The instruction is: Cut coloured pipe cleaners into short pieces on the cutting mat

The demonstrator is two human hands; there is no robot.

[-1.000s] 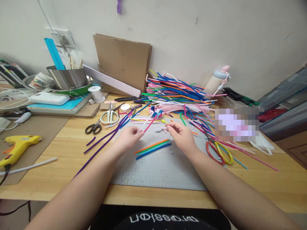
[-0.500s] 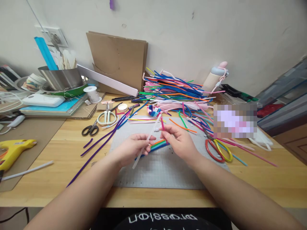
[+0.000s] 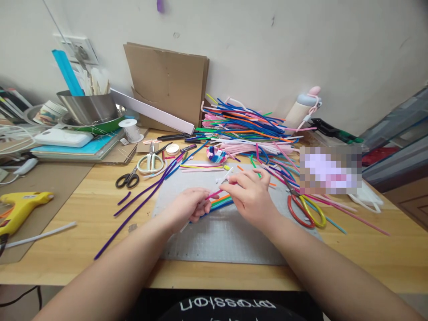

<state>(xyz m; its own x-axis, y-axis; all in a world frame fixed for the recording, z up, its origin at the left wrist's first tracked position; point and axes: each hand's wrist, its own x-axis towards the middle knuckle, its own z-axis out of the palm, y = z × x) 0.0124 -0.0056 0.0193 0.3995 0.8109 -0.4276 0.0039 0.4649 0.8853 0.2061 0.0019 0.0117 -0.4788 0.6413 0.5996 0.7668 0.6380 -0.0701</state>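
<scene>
My left hand (image 3: 187,208) is closed round a short magenta pipe cleaner (image 3: 214,195), which points toward my right hand. A translucent white stick (image 3: 228,173), like a glue stick, also runs through the left hand; its middle is hidden. My right hand (image 3: 252,195) pinches at the magenta piece's far end, thumb and forefinger close together, other fingers raised. Below both hands, a row of orange, green and blue pipe cleaners (image 3: 219,204) lies on the grey cutting mat (image 3: 224,243). Just beyond the hands rests a striped, coiled pipe-cleaner piece (image 3: 216,154).
A pile of pipe cleaners (image 3: 247,120) stands against the wall. Red-and-yellow scissors (image 3: 306,209) lie right; white scissors (image 3: 150,162) and black scissors (image 3: 127,179) lie left. A yellow glue gun (image 3: 23,207) is far left. A bottle (image 3: 299,111) stands at the back.
The magenta pipe cleaner has gone from upright in my right hand to lying slantwise between both hands. The white stick has slid lower behind the fingers. The view has shifted slightly.
</scene>
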